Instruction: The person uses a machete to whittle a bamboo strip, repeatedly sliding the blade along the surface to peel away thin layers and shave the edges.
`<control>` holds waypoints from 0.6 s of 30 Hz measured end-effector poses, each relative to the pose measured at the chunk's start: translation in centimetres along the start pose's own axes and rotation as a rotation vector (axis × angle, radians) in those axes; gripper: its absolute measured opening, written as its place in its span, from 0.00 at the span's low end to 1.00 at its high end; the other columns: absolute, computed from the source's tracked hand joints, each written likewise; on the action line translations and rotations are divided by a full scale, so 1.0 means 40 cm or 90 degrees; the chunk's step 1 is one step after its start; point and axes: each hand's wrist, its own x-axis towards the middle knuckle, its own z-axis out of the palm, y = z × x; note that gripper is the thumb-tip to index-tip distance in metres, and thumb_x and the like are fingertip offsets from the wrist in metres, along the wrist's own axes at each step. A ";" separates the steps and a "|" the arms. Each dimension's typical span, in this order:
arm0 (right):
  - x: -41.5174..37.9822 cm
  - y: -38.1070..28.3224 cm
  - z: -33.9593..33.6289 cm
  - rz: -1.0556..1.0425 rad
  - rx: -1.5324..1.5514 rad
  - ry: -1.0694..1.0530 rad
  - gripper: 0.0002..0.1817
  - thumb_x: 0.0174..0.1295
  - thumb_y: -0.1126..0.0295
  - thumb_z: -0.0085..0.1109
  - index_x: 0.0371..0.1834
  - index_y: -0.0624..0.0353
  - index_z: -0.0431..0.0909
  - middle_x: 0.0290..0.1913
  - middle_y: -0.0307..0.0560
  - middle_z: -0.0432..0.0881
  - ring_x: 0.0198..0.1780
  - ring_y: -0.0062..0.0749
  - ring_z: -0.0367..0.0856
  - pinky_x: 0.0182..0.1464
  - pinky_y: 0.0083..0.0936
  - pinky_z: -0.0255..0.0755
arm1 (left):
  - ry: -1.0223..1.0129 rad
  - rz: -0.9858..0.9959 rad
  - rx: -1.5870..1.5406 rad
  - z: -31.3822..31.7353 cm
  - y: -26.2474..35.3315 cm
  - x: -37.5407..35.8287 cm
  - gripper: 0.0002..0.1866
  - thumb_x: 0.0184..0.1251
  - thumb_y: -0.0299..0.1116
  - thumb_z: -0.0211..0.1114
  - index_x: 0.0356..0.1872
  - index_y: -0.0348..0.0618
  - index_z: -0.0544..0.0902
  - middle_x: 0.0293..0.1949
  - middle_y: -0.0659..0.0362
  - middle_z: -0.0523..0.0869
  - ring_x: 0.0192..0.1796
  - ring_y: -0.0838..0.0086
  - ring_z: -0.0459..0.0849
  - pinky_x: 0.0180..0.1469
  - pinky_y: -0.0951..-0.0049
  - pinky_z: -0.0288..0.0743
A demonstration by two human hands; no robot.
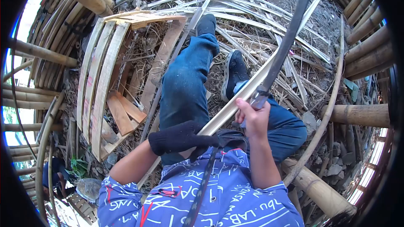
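My left hand (185,139), in a black knitted glove, is closed around a long pale bamboo strip (229,108) at my lap. The strip slants up and to the right, away from my body. My bare right hand (253,115) grips a machete (283,46) by its handle, thumb along the near end. Its long dark blade points forward and to the right, running alongside the strip and overlapping it in this view. The strip's lower end passes beneath my left forearm.
Many split bamboo strips (252,17) litter the ground ahead. A wooden slatted crate (94,80) stands at my left. Bamboo poles (357,115) wall both sides, and a thick pole (322,189) lies by my right hip. At far left another person (59,176) is partly visible.
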 end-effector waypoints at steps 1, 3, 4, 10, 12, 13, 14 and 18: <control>0.001 -0.003 -0.013 -0.009 0.004 0.021 0.05 0.56 0.78 0.63 0.25 0.65 0.77 0.17 0.39 0.76 0.13 0.18 0.71 0.16 0.16 0.64 | -0.018 -0.018 0.002 0.004 -0.014 0.003 0.15 0.69 0.41 0.59 0.34 0.38 0.81 0.19 0.65 0.77 0.21 0.83 0.76 0.24 0.80 0.68; 0.003 -0.011 -0.032 -0.005 -0.004 0.028 0.05 0.56 0.77 0.64 0.25 0.65 0.77 0.17 0.40 0.76 0.13 0.19 0.71 0.16 0.17 0.65 | -0.039 -0.034 0.001 0.010 -0.023 0.004 0.14 0.69 0.40 0.59 0.33 0.38 0.81 0.19 0.65 0.77 0.22 0.83 0.76 0.24 0.79 0.68; 0.004 -0.013 -0.040 -0.005 0.000 0.035 0.05 0.55 0.77 0.64 0.26 0.65 0.77 0.17 0.40 0.76 0.13 0.19 0.71 0.15 0.17 0.65 | -0.059 -0.026 -0.024 0.011 -0.018 0.001 0.14 0.69 0.40 0.58 0.32 0.38 0.80 0.18 0.65 0.76 0.22 0.84 0.76 0.24 0.79 0.67; 0.008 -0.011 -0.074 -0.025 -0.024 0.048 0.05 0.55 0.77 0.64 0.27 0.65 0.76 0.18 0.39 0.75 0.13 0.18 0.70 0.15 0.17 0.66 | -0.107 0.012 -0.070 0.002 -0.045 0.016 0.19 0.71 0.45 0.55 0.29 0.39 0.78 0.17 0.66 0.73 0.20 0.84 0.72 0.22 0.79 0.65; 0.006 -0.016 -0.074 -0.037 -0.044 0.049 0.06 0.54 0.75 0.63 0.26 0.65 0.75 0.13 0.38 0.71 0.10 0.19 0.67 0.14 0.18 0.64 | -0.108 -0.045 -0.114 0.010 -0.043 0.020 0.20 0.71 0.47 0.53 0.28 0.39 0.77 0.16 0.66 0.71 0.19 0.83 0.71 0.22 0.79 0.65; 0.006 -0.015 -0.076 -0.036 -0.046 0.050 0.06 0.54 0.75 0.63 0.26 0.65 0.75 0.13 0.38 0.71 0.10 0.19 0.67 0.14 0.18 0.64 | -0.106 -0.067 -0.143 0.018 -0.043 0.024 0.21 0.71 0.48 0.53 0.29 0.39 0.78 0.15 0.66 0.70 0.18 0.83 0.71 0.22 0.79 0.64; 0.006 -0.013 -0.079 -0.031 -0.048 0.051 0.06 0.54 0.75 0.63 0.26 0.65 0.75 0.13 0.38 0.71 0.10 0.19 0.67 0.14 0.18 0.63 | -0.104 -0.089 -0.171 0.025 -0.043 0.028 0.21 0.70 0.50 0.54 0.30 0.39 0.79 0.15 0.66 0.69 0.18 0.83 0.70 0.22 0.80 0.63; 0.006 -0.009 -0.090 -0.008 -0.071 0.046 0.06 0.55 0.75 0.63 0.26 0.64 0.75 0.13 0.38 0.71 0.11 0.19 0.67 0.14 0.18 0.63 | -0.115 -0.042 -0.208 0.048 -0.064 0.050 0.21 0.70 0.50 0.54 0.27 0.42 0.78 0.15 0.67 0.69 0.17 0.83 0.67 0.21 0.80 0.61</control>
